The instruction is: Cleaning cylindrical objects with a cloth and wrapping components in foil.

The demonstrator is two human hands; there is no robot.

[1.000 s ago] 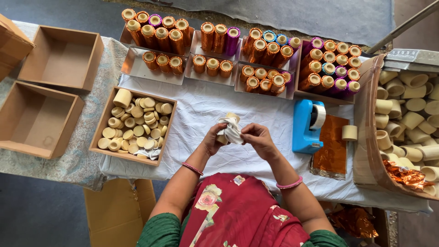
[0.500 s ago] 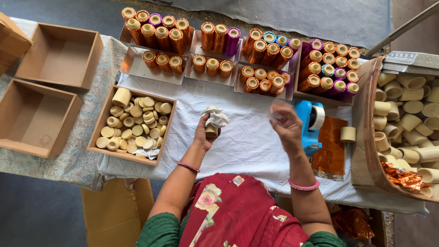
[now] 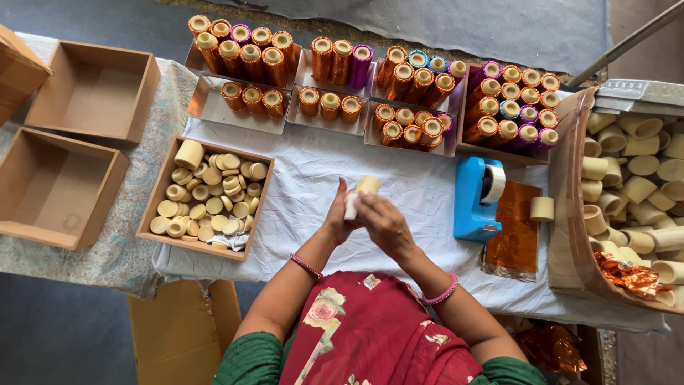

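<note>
Both hands meet over the white cloth (image 3: 306, 171) in front of me. My left hand (image 3: 338, 218) and my right hand (image 3: 383, 222) together grip a small cream cylinder (image 3: 366, 186) with a strip of white wrapping (image 3: 351, 205) hanging at its side. A cardboard box (image 3: 158, 194) of several cream round caps lies to the left of the hands. A blue tape dispenser (image 3: 476, 199) stands to the right, beside a sheet of orange foil (image 3: 514, 239).
Trays of foil-wrapped orange and purple cylinders (image 3: 335, 78) line the far side. A tilted box of bare cream tubes (image 3: 627, 192) sits at the right. Two empty cardboard boxes (image 3: 57, 142) lie at the left. One loose cream tube (image 3: 541, 208) rests by the foil.
Half a second ago my right hand was raised near the tape dispenser while the left held the cylinder alone. Now the right hand has come back and both hands grip the cylinder.
</note>
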